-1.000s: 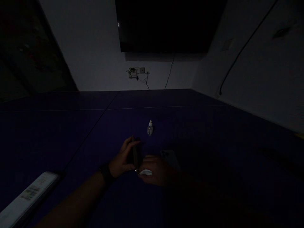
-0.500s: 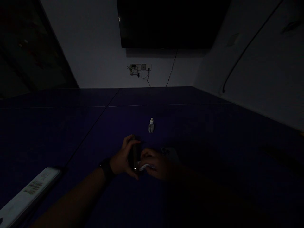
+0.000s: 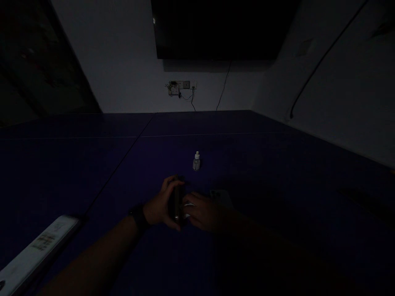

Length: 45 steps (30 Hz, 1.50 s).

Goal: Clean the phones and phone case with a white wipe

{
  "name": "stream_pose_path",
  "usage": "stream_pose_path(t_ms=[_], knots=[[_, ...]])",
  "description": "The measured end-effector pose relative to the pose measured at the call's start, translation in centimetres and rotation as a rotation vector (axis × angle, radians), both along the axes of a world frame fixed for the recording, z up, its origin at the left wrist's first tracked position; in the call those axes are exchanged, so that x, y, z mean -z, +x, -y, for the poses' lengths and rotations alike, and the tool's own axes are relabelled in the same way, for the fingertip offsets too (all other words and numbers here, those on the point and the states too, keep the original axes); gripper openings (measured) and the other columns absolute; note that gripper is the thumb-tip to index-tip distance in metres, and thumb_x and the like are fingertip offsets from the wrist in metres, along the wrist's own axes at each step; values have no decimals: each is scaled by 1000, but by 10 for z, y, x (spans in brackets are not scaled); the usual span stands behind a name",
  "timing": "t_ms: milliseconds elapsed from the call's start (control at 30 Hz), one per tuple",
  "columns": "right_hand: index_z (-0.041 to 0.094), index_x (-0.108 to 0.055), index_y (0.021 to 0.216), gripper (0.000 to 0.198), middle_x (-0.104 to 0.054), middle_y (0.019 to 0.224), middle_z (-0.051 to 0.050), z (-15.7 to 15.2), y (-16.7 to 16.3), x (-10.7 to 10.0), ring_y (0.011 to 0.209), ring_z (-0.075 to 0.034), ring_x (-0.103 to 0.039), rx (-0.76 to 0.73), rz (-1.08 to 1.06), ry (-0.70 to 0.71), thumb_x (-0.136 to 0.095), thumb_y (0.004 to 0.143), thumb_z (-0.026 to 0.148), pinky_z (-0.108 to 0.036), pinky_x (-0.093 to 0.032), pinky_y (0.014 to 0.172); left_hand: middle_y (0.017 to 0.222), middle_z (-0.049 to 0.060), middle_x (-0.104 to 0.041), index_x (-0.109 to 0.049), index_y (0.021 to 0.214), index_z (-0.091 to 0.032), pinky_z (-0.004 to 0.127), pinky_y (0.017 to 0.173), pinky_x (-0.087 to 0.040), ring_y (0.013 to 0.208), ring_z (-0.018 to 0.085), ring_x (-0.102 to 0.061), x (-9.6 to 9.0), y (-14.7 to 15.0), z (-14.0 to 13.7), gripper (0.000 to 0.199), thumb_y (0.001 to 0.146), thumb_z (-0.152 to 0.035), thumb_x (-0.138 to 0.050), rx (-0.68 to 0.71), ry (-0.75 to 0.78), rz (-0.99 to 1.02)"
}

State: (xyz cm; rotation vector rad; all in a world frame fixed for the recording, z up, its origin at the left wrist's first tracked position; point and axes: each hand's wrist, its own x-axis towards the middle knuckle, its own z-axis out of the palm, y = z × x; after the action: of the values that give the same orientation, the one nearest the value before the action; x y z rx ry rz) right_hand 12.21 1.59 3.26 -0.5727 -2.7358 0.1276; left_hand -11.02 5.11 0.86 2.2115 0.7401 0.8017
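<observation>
My left hand (image 3: 162, 204), with a dark watch on the wrist, grips a phone (image 3: 177, 201) by its two ends. The phone stands on edge, so mostly its narrow, slightly shiny side shows. A folded white cloth (image 3: 188, 207) is pinched in my right hand (image 3: 200, 211), close against the phone's right side. Dim light hides whether the cloth touches the phone. Just beyond my right hand lies another phone (image 3: 224, 198), camera lenses up, partly covered by the hand. A small clear bottle (image 3: 196, 164) with a white cap stands upright ahead of both hands.
A white power strip (image 3: 40, 248) lies at the lower left on the dark purple surface (image 3: 117, 205). The far wall carries sockets with cables (image 3: 182, 86) below a large dark screen (image 3: 216, 28). On the right wall hangs a black cable (image 3: 324, 57).
My right hand has shifted slightly up along the phone's side with the white cloth, less of which shows now. My left hand still grips the phone.
</observation>
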Motion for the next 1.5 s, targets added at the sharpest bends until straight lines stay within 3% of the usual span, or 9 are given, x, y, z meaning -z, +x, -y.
stream_pose_path(t_ms=[300, 567, 800, 1033, 1133, 1333, 1500], knots=[[16, -60, 103, 21, -66, 105, -10, 0, -3, 6, 98, -22, -59, 90, -118, -144, -66, 84, 10, -36, -48, 88, 149, 16, -19, -35, 142, -29, 68, 114, -28, 139, 48, -29, 1, 0, -1, 132, 31, -68, -93, 2, -5, 26], [16, -67, 103, 16, -71, 109, -8, 0, -2, 0, 99, -20, -60, -94, 16, -108, -60, 90, 11, -33, -47, 87, 148, 16, -20, -36, 139, -30, 71, 113, -26, 140, 49, -27, 3, 0, -2, 130, 29, -67, -94, -2, 0, 27], [14, -67, 111, 23, -70, 111, -8, 2, 2, 1, 100, -18, -61, -211, 36, -55, -57, 91, 10, -31, -45, 89, 147, 16, -20, -36, 138, -30, 70, 112, -30, 139, 49, -27, 2, 0, -2, 129, 29, -64, -95, 3, 11, 7], [13, -69, 98, 17, -72, 102, -8, -10, -7, 8, 86, -18, -59, -30, 68, 68, -54, 94, 7, -32, -45, 79, 147, 15, -19, -35, 139, -31, 69, 113, -28, 140, 49, -27, 4, 0, -2, 128, 32, -64, -95, 21, 15, 19], [14, -69, 98, 16, -72, 102, -8, -11, -8, 7, 87, -19, -60, -37, 83, 57, -55, 93, 7, -33, -46, 80, 149, 15, -19, -35, 140, -31, 69, 114, -27, 139, 49, -28, 5, -1, -3, 129, 30, -63, -95, 13, -3, 18], [16, -68, 109, 26, -71, 114, -7, -2, -2, 3, 99, -19, -61, -190, 74, -24, -53, 90, 8, -31, -46, 89, 150, 16, -18, -34, 142, -31, 70, 113, -28, 139, 49, -29, 3, 0, -1, 131, 31, -63, -95, 9, -19, 7], [13, -69, 103, 22, -73, 109, -9, -7, -5, 3, 91, -19, -62, -54, 67, -11, -51, 92, 6, -33, -48, 84, 151, 17, -17, -32, 145, -30, 70, 114, -27, 141, 49, -27, 2, 0, -1, 134, 31, -67, -94, 19, -6, 1]])
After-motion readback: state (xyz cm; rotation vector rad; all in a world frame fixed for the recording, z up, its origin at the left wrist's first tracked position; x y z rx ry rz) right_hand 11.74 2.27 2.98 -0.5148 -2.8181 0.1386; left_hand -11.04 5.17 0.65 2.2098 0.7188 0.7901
